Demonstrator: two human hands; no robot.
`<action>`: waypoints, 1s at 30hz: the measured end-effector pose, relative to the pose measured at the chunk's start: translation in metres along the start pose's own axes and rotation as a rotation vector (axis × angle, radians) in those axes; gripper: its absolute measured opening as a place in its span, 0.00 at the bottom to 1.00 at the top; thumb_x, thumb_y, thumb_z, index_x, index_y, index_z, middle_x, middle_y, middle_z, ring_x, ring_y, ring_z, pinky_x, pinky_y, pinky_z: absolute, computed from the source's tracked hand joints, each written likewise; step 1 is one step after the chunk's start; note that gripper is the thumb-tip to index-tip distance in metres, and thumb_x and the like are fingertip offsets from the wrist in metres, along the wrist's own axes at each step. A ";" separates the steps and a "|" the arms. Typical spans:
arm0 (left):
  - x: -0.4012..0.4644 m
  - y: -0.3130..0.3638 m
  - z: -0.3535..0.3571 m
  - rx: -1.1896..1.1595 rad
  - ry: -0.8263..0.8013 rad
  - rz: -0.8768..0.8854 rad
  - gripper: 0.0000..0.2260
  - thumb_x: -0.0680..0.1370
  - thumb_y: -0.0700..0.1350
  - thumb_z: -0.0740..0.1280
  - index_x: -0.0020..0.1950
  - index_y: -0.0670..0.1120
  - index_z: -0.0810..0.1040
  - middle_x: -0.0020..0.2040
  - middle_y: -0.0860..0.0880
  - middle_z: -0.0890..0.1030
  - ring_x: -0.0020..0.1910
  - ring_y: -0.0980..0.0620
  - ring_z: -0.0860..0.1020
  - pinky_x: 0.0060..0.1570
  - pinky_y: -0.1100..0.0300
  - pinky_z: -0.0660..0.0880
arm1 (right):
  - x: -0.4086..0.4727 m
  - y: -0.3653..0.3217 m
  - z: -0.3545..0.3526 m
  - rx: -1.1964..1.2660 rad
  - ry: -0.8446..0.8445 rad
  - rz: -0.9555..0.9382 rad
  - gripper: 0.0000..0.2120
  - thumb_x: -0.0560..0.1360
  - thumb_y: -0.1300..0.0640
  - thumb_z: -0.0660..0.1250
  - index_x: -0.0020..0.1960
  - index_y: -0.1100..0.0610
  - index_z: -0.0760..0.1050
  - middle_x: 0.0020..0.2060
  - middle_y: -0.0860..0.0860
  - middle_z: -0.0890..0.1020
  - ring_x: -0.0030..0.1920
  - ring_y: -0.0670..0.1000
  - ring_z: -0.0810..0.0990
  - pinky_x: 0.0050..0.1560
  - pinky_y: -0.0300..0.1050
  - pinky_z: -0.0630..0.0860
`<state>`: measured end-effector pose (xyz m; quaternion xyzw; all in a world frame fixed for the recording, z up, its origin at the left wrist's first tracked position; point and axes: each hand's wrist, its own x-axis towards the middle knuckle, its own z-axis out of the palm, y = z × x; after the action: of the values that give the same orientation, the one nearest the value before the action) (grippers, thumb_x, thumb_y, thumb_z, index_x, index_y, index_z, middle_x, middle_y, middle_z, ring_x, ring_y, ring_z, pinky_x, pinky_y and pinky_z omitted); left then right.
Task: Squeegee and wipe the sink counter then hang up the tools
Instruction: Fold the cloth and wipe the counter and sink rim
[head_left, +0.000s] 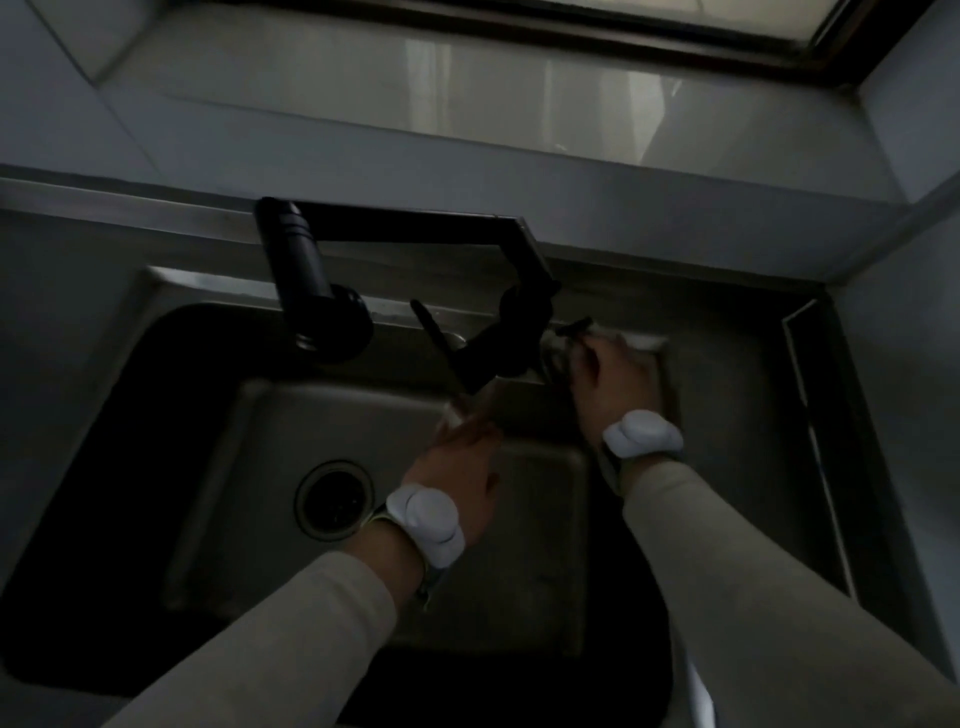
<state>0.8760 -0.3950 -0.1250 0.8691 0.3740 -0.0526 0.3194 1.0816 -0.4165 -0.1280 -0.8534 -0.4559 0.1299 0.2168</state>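
Cloth (644, 343), pale and blurred, lay on the steel counter (727, 415) at the sink's back right corner, just right of the black faucet (519, 317). The right hand (613, 384) pressed on it, fingers curled over its near edge. The left hand (457, 457) reached over the sink (363, 415) toward the faucet base; its grip could not be told.

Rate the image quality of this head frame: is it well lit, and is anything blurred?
Head view: badly underexposed, with the steel sink basin nearly black; the glossy wall tiles under the window catch the only glare; the left hand is motion-blurred, so its grip is unreadable; wide-angle distortion bends the counter edges.
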 end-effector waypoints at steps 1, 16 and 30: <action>-0.003 0.000 0.000 -0.001 -0.002 0.012 0.23 0.78 0.47 0.60 0.74 0.53 0.62 0.74 0.51 0.65 0.74 0.48 0.61 0.75 0.55 0.53 | -0.002 0.000 0.010 -0.090 -0.064 0.000 0.19 0.79 0.47 0.55 0.66 0.54 0.71 0.65 0.55 0.73 0.66 0.59 0.71 0.68 0.55 0.65; -0.054 0.007 -0.018 -0.078 -0.073 0.046 0.22 0.76 0.51 0.55 0.70 0.53 0.69 0.69 0.51 0.72 0.69 0.46 0.69 0.72 0.50 0.59 | -0.018 -0.023 -0.032 -0.460 -0.366 -0.116 0.15 0.78 0.56 0.62 0.63 0.56 0.73 0.63 0.56 0.74 0.62 0.57 0.73 0.58 0.44 0.71; -0.071 0.063 -0.019 -0.037 -0.188 -0.069 0.21 0.81 0.50 0.58 0.74 0.49 0.63 0.74 0.49 0.66 0.73 0.48 0.64 0.71 0.58 0.59 | -0.069 0.092 -0.114 -0.484 -0.292 0.332 0.24 0.80 0.57 0.54 0.75 0.59 0.56 0.71 0.62 0.65 0.64 0.66 0.71 0.61 0.57 0.71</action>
<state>0.8654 -0.4600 -0.0538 0.8408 0.3729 -0.1380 0.3673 1.1575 -0.5481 -0.0721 -0.9152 -0.3545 0.1723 -0.0839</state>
